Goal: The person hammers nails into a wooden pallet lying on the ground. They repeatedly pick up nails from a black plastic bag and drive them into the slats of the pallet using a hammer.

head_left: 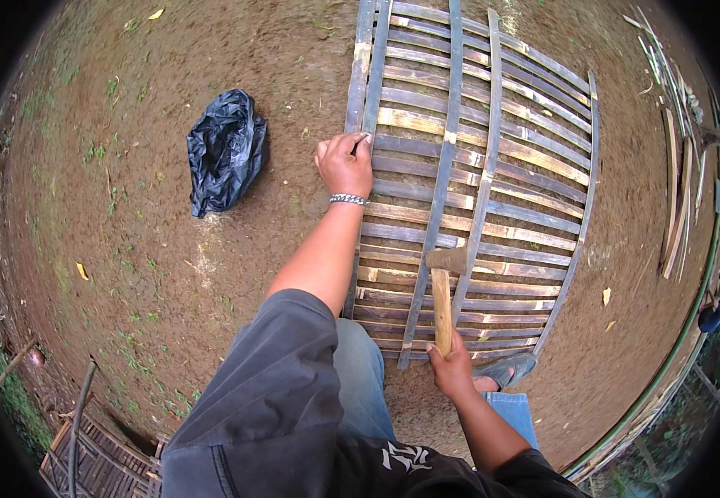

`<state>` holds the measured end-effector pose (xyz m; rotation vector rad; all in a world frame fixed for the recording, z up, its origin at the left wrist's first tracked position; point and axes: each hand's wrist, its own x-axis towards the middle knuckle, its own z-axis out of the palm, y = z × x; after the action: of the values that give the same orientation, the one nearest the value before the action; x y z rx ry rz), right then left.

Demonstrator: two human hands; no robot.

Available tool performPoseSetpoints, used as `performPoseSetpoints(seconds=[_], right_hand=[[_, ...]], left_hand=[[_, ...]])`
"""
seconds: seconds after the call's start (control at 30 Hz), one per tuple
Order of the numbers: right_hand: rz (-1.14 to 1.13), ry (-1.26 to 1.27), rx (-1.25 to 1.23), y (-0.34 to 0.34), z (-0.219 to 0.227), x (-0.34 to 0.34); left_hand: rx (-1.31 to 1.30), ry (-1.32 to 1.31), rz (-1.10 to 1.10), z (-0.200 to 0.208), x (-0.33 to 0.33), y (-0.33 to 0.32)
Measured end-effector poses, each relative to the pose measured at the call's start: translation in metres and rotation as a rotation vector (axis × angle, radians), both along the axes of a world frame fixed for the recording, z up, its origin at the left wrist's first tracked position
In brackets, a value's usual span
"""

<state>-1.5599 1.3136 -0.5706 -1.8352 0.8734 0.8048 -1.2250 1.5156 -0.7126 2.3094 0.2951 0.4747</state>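
A slatted bamboo panel (493,158) lies on the ground, its many cross slats joined by long strips. My left hand (347,168), with a chain bracelet at the wrist, is closed at the panel's left edge strip (377,66). Thumb and forefinger pinch together there around something small and dark that I cannot make out. In my right hand (450,365) is the wooden handle of a hatchet (442,299). Its rusty brown head points away from me, over the near part of the panel.
A crumpled black plastic bag (225,153) lies on the bare soil to the left. Loose bamboo strips (677,191) are at the far right. A woven bamboo structure (98,456) stands at the lower left. My sandalled foot (505,371) is by the panel's near right corner.
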Motion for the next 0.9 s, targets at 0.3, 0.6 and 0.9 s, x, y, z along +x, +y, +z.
performPoseSetpoints(seconds=[0.3, 0.6, 0.9], right_hand=[[-0.077, -0.056, 0.112, 0.022, 0.011, 0.044], [0.002, -0.07, 0.091, 0.026, 0.006, 0.069], [0.195, -0.312, 0.02, 0.035, -0.013, 0.139]], left_hand=[[-0.016, -0.023, -0.041, 0.002, -0.001, 0.001], [0.003, 0.006, -0.002, 0.009, 0.001, -0.001], [-0.024, 0.015, 0.0, 0.004, 0.0, 0.001]])
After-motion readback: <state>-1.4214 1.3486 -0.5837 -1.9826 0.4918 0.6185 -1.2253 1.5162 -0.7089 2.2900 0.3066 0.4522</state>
